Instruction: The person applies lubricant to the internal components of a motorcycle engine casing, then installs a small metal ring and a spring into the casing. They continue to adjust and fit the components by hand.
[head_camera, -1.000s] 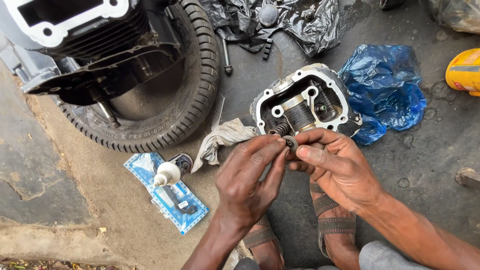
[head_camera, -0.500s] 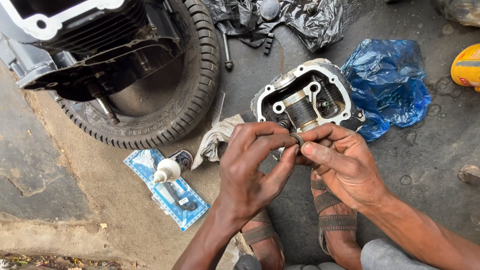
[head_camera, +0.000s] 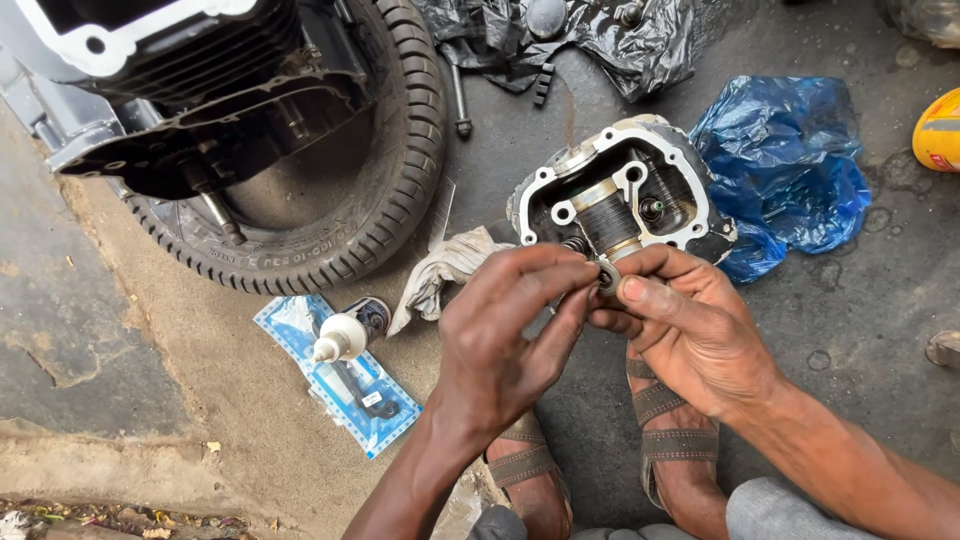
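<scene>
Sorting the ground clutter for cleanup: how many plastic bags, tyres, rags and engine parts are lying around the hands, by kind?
Plastic bags: 2, blue bag and black bag
Tyres: 1, tyre
Rags: 1, rag
Engine parts: 2, cylinder head and finned cylinder block
Total: 6
</scene>
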